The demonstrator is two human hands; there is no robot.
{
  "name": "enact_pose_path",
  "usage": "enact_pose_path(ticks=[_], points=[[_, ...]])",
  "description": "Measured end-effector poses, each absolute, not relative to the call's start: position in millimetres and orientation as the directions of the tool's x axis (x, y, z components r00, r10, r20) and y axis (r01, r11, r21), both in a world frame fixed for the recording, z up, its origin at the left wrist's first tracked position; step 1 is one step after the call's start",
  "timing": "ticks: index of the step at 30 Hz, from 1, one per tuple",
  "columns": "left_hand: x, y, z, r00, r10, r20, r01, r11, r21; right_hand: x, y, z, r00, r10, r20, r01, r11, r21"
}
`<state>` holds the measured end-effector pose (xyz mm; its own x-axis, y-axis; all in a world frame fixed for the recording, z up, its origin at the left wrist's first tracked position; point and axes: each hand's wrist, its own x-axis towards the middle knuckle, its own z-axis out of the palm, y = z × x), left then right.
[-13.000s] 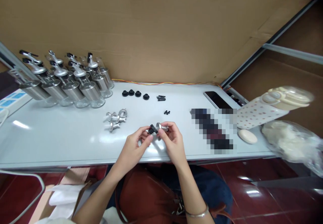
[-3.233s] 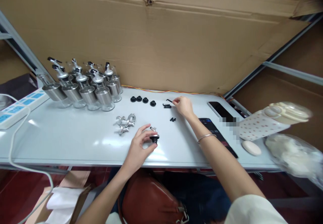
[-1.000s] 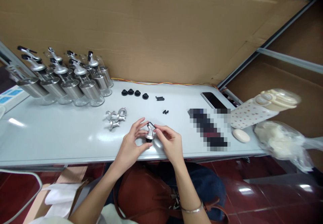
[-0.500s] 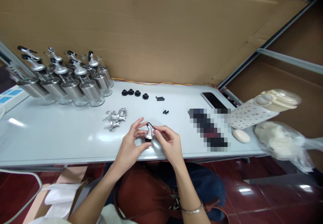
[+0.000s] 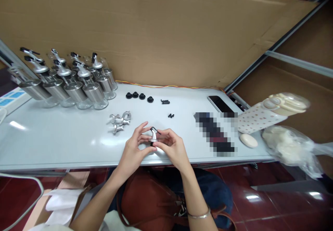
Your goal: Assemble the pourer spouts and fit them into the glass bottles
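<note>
Between both hands, near the table's front edge, is an upright silver pour spout [image 5: 154, 135] with a black flip lever and a black base. My left hand [image 5: 134, 147] grips its base from the left, thumb in front. My right hand [image 5: 173, 147] closes on it from the right, its thumb at the lower rim and fingers behind, partly hidden. Beyond the hands lie several loose silver spout bodies [image 5: 120, 120], several black stoppers [image 5: 142, 96], a few black levers [image 5: 165, 102] and some tiny black parts [image 5: 171, 116].
Glass bottles with steel sleeves [image 5: 75, 92] crowd the table's left, most topped with spouts. To the right are a phone [image 5: 221, 105], a blurred-out dark item [image 5: 215, 134], a spotted bottle [image 5: 262, 116], an oval cream object [image 5: 248, 140] and a plastic bag [image 5: 283, 144]. Cardboard [image 5: 169, 33] walls the back.
My right thumb and fingers have moved from the spout's black lever down to its lower rim. My left hand keeps its hold on the base.
</note>
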<state>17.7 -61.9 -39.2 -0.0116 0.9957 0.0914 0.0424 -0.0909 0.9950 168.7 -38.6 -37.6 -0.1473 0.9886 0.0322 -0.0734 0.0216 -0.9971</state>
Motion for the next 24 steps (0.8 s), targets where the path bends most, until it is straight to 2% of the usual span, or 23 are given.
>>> enact_pose_path(ticks=[10, 17, 24], points=[[17.2, -61.4, -40.0, -0.025, 0.994, 0.105, 0.101, -0.102, 0.99, 168.5, -40.1, -37.7, -0.164, 0.984, 0.07, -0.034, 0.066, -0.997], [19.8, -60.0, -44.6, -0.055, 0.976, 0.209, 0.085, -0.204, 0.975, 166.9, -39.8, -36.6, -0.168, 0.98, 0.111, -0.04, 0.106, -0.994], [17.2, -58.6, -39.3, -0.006, 0.977, 0.215, 0.122, -0.212, 0.97, 170.8, -40.4, -35.5, -0.204, 0.964, 0.172, 0.003, 0.176, -0.984]])
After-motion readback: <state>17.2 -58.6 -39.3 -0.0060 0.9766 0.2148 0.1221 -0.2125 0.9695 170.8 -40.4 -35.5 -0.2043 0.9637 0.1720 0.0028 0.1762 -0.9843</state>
